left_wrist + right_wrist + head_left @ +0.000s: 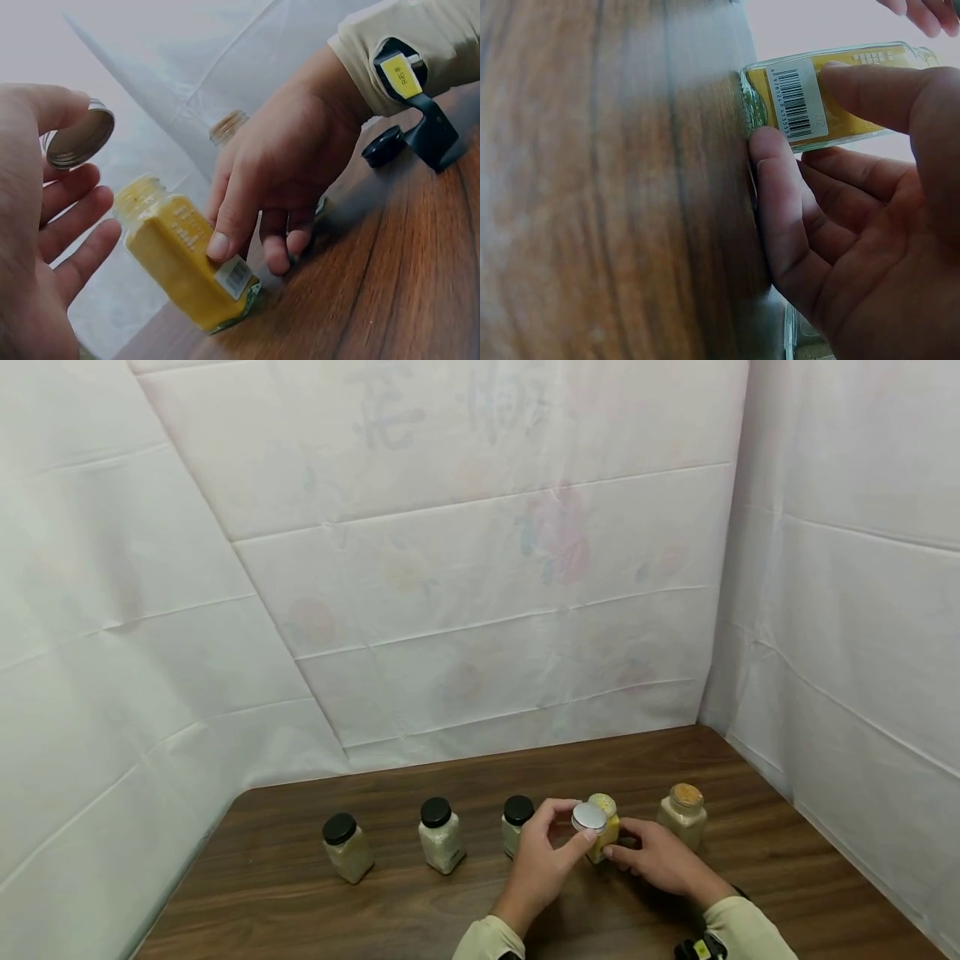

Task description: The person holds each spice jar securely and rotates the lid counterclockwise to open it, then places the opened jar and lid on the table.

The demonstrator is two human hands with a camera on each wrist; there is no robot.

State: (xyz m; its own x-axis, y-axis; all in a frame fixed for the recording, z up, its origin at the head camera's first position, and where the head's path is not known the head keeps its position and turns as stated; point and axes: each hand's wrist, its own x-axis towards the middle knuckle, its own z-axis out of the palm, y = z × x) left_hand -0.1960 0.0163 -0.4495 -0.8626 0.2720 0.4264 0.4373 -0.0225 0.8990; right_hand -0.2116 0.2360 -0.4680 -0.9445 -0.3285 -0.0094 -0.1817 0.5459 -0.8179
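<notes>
A silver screw lid is pinched between the thumb and fingers of my left hand. In the left wrist view the lid is tilted, its hollow underside showing, apart from the jar's mouth. My right hand grips a square glass jar of yellow contents, thumb on one side near the barcode label. The jar's top is uncovered, with pale yellow showing at the neck. It stands low at the table, tilted in the left wrist view. Right-hand fingers lie by its base.
Black-lidded jars with pale contents stand to the left on the wooden table. Another black-lidded jar is partly hidden behind my left hand. A jar with an orange-brown top stands right. White cloth encloses the table.
</notes>
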